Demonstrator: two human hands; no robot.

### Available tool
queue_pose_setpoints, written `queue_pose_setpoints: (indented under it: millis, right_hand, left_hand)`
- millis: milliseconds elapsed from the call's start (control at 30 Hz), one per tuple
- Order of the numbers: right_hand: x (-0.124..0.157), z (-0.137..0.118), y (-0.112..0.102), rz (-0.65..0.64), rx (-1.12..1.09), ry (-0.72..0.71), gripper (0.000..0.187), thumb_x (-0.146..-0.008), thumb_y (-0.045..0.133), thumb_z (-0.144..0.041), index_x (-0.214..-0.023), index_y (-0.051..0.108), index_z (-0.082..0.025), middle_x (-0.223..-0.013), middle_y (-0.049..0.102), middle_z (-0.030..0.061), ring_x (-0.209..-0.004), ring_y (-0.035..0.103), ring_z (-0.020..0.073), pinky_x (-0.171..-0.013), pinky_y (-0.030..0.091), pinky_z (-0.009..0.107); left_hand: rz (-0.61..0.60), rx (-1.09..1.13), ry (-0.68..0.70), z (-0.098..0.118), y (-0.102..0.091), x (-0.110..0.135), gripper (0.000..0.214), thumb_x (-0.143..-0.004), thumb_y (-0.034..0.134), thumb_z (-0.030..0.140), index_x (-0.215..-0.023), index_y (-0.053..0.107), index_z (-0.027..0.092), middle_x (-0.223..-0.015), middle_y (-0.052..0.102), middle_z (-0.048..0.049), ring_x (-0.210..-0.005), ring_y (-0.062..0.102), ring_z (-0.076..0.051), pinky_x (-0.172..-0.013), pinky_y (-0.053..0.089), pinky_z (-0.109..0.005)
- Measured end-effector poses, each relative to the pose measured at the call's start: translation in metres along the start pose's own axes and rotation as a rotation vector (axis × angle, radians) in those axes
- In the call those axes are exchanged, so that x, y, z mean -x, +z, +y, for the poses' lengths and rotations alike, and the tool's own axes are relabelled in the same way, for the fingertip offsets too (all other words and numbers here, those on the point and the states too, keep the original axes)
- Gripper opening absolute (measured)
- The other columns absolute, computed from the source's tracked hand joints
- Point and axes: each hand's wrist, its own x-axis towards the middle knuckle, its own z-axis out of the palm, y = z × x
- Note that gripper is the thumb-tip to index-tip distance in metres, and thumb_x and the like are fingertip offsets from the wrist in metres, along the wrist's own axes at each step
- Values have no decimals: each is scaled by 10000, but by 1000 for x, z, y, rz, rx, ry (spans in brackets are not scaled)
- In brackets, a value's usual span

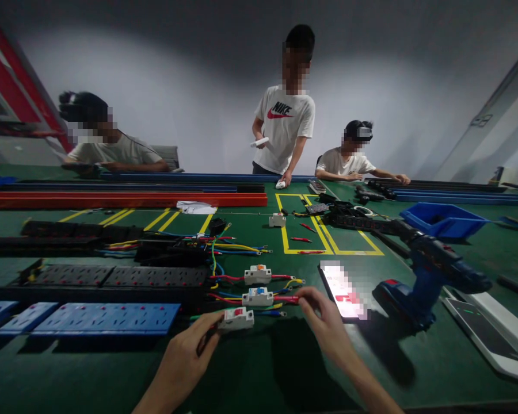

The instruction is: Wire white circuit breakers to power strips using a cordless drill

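Three white circuit breakers lie in a column at the centre of the green table. My left hand [194, 345] grips the left end of the nearest one, a breaker with a red switch [238, 318]. Just behind it is a breaker with a blue switch [258, 296], and farther back one with an orange switch [258, 274]. A red wire [285, 299] leaves the blue-switch breaker on its right side, and my right hand [322, 316] pinches its end. Yellow, blue and green wires [263, 313] run near the breakers from the power strips.
Blue [107, 319] and black power strips [155, 276] lie at left. A lit phone [341, 290], a cordless drill [431, 276] and a white device [487, 333] occupy the right. Behind are a blue bin [442, 220] and three co-workers, one standing [285, 132].
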Motion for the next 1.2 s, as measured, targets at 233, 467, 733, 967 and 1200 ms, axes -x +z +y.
queue_pose_setpoints:
  millis: [233,467,733,967,1200]
  right_hand:
    - [42,10,33,9,87,-25,210,-956,438,-329,-1029,607,-227,-1002,621,62,-924,585,189,-836,471,330]
    - [35,7,32,-110,315,-43,232,-944,418,-224,-1067,614,-207,-1031,614,69,-980,549,217,-856,452,372]
    - [29,7,34,-46,187,-24,268,-969,403,-258,-1104,633,-231,-1068,619,53,-1000,562,176,-885,448,332]
    - [26,6,41,-54,136,-36,264,-966,418,-276,-1108,636,-229,-1072,630,61,-989,575,182,-877,456,330]
    - [26,7,45,-80,259,-66,299,-969,379,-223,-1120,637,-220,-1134,628,68,-996,558,194,-881,444,348]
  left_hand:
    - [-38,46,-22,1,-1,0,348,-956,441,296,-1292,524,261,-1253,627,-42,-1069,635,-189,-889,536,-280]
    - [-16,28,-16,3,-2,-2,334,-945,431,287,-1248,562,241,-1217,648,-49,-1026,655,-195,-858,549,-284]
    - [-35,44,-43,3,-3,-2,339,-937,426,262,-1247,562,236,-1175,663,-50,-995,659,-199,-849,545,-300]
    - [-29,10,-43,4,-4,-2,332,-933,435,276,-1231,575,233,-1157,668,-48,-950,662,-197,-812,548,-287]
    - [-35,5,-43,0,-2,-1,336,-928,432,268,-1231,573,230,-1159,662,-51,-922,662,-193,-769,546,-267]
